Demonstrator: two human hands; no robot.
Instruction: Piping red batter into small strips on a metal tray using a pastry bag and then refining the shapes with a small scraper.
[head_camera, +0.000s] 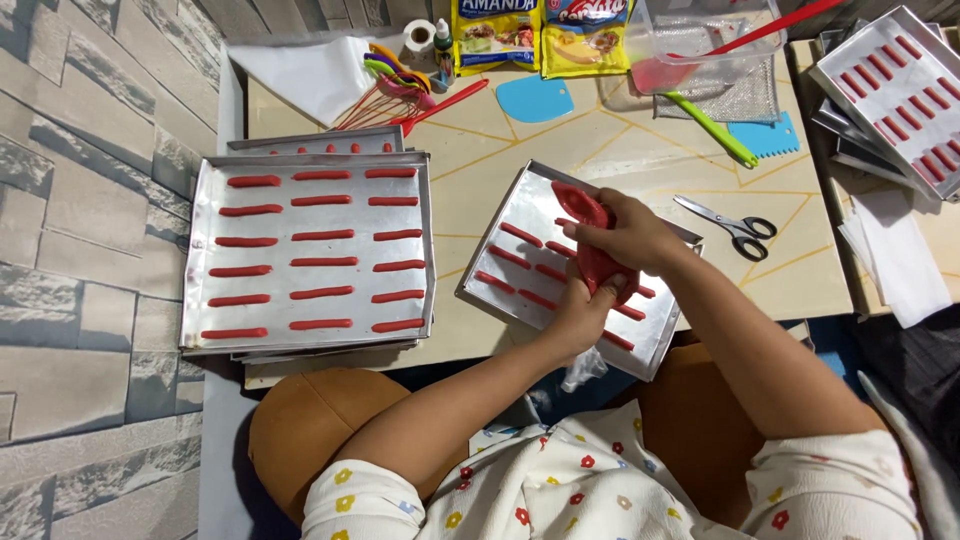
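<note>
Red piping bag (590, 240) is squeezed by both hands over the slanted tray (520, 215). Right hand (625, 232) grips the top, left hand (578, 305) clamps lower down.

Bright, even overhead light; colours saturated. Soft glare on the metal tray (308, 255) at left. Short, faint shadows under the arms onto the bench (620, 150). Focus sharp throughout; straight edges bow slightly toward the frame borders.

Both hands (600, 262) together (fingers clenched)
</note>
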